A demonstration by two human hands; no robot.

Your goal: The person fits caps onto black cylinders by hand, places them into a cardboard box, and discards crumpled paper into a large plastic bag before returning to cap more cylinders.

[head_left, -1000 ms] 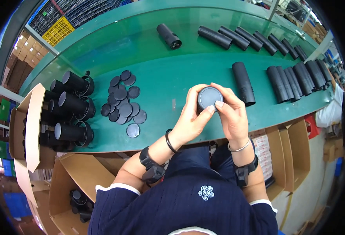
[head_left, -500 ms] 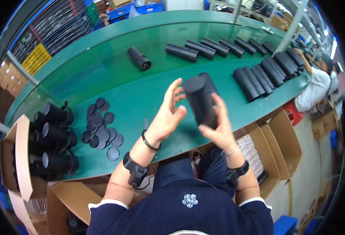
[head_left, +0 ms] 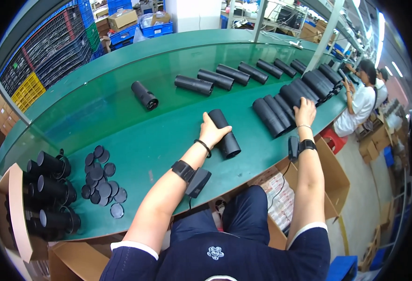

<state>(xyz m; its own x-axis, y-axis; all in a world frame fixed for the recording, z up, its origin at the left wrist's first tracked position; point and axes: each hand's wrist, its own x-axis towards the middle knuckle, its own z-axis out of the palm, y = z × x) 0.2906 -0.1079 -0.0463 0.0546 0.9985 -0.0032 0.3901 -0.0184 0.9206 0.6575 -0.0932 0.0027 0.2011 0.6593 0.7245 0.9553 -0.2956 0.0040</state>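
My left hand (head_left: 212, 132) is wrapped round the upper part of a black cylinder (head_left: 228, 146), a hollow-looking tube that lies slanting on the green bench. Off to the right, my right hand (head_left: 305, 112) has its fingers curled over the near end of a black cylinder (head_left: 290, 95) in a tight row; the fingertips are partly hidden. Beside that hand, nearer the middle, several more cylinders (head_left: 268, 117) lie close together. Loose black round caps (head_left: 105, 189) are heaped at the left of the bench.
Behind a low green ledge, several spaced cylinders (head_left: 194, 85) lie in a line, with one (head_left: 144, 95) apart. A carton (head_left: 16, 206) of black cylinders stands at the left. An open carton (head_left: 334, 175) is below the bench's right edge. Co-workers (head_left: 362, 100) sit farther right.
The capped cylinder that was between my hands is no longer there. My right hand has moved right to the row; my left hand has closed on the cylinder lying on the bench.
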